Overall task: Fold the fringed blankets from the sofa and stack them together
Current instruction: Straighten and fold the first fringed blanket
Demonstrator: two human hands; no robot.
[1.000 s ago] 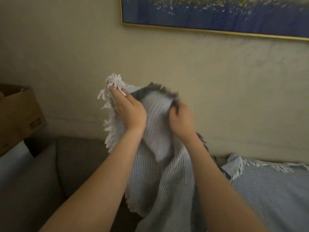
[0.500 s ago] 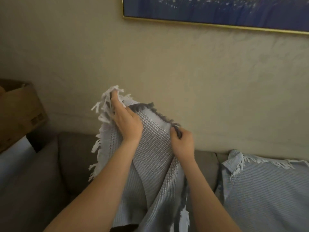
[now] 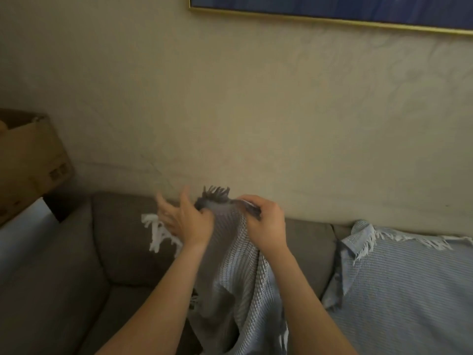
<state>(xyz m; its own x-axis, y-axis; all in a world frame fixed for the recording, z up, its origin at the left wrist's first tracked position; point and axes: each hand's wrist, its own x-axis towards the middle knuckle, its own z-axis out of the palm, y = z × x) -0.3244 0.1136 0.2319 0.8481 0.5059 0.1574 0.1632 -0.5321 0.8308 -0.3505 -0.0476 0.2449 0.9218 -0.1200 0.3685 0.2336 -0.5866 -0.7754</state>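
I hold a grey-white waffle-knit blanket (image 3: 240, 272) with fringed ends up in front of the grey sofa (image 3: 76, 278). My right hand (image 3: 266, 224) pinches its top edge, where a dark grey fringe (image 3: 216, 194) sticks up. My left hand (image 3: 186, 219) is blurred, its fingers spread, with only the thumb side touching the cloth near the dark fringe. A white fringe (image 3: 156, 234) hangs behind that hand. The blanket drapes down between my forearms. A second, blue-striped fringed blanket (image 3: 404, 283) lies spread on the sofa at the right.
A cardboard box (image 3: 28, 160) stands at the left on a pale surface beside the sofa arm. The beige wall (image 3: 256, 111) rises right behind the sofa back, with a gold-framed blue picture (image 3: 332, 8) at the top.
Both hands have come down with the blanket's top edge, from well above the sofa back to level with it. My left hand has spread its fingers and the white fringe has dropped from it.
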